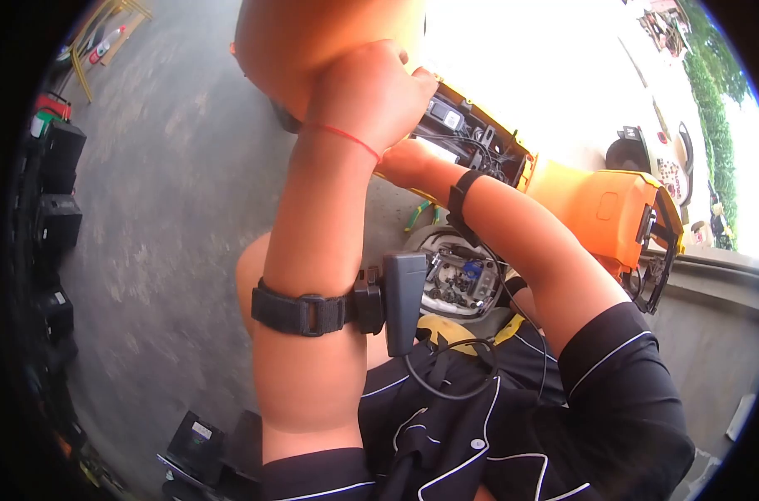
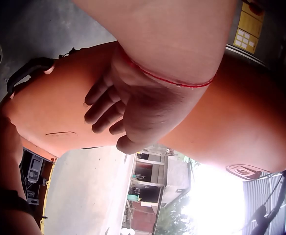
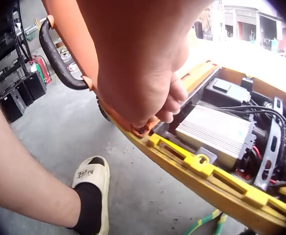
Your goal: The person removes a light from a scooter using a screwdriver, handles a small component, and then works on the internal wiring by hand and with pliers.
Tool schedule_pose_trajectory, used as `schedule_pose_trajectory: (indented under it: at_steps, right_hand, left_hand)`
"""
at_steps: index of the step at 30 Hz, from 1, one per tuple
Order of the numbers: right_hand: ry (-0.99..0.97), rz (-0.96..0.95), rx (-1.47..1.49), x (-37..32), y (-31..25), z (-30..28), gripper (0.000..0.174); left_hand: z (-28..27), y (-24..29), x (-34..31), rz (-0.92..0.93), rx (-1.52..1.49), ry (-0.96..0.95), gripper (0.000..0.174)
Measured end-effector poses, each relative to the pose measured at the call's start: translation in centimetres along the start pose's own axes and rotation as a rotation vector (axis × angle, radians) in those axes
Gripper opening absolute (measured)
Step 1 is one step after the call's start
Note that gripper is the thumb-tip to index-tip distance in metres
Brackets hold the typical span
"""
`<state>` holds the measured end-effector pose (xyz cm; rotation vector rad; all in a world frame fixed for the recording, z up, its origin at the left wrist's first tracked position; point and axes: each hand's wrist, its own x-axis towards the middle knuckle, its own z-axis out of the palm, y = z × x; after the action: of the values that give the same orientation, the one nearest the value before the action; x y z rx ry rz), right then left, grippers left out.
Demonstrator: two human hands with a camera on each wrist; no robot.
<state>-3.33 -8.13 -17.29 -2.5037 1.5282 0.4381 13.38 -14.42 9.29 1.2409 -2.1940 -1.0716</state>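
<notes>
My left hand, with a red string at its wrist, lies against the large curved orange cover, its fingers loosely bent and nothing between them. Low at the corner of the open bay, my right hand touches the orange housing with fingers curled; its thumb side is hidden, so I cannot tell what it grips. Beside it, a silver finned metal box sits in the bay among black cables. A yellow rail with slots runs along the bay's near edge. The cover carries a black handle.
A pale round tray of small parts stands on the floor, with green-and-yellow-handled pliers near it. Another orange housing stands at right. Black boxes line the left side. A slippered foot is beside the machine.
</notes>
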Motion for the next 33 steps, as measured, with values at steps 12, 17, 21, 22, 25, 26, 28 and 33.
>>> schedule_pose_trajectory:
  at_steps: [12,17,21,22,25,26,28,33]
  right_hand:
    - [-0.033,0.489,0.253,-0.9,-4.0,-2.3,0.035]
    - [-0.119,0.464,0.23,0.1,-3.2,-2.1,0.036]
    - [-0.198,0.349,0.196,-1.5,-2.6,-4.3,0.036]
    - [-0.198,0.347,0.197,-1.7,-2.5,-5.1,0.036]
    - [-0.245,0.198,0.143,-1.5,-1.7,-6.6,0.04]
    - [-0.26,0.15,0.126,-1.3,-1.2,-6.5,0.042]
    - [-0.273,0.102,0.114,-1.1,-0.7,-6.2,0.044]
    - [0.354,-0.101,0.101,0.5,0.4,1.5,0.036]
  left_hand:
    - [-0.1,-0.1,0.3,0.029,-0.003,-0.034,0.048]
    - [0.0,0.0,0.3,0.034,0.023,-0.023,0.048]
    - [-0.2,0.2,0.2,0.024,0.012,-0.007,0.048]
    - [-0.2,0.3,0.1,0.019,0.019,-0.012,0.048]
    - [-0.2,0.4,0.1,0.003,0.006,-0.023,0.048]
    - [-0.2,0.4,0.2,0.002,0.01,-0.024,0.048]
    - [-0.2,0.6,0.2,-0.009,0.028,-0.026,0.048]
    - [-0.1,0.3,0.2,-0.025,0.005,-0.032,0.049]
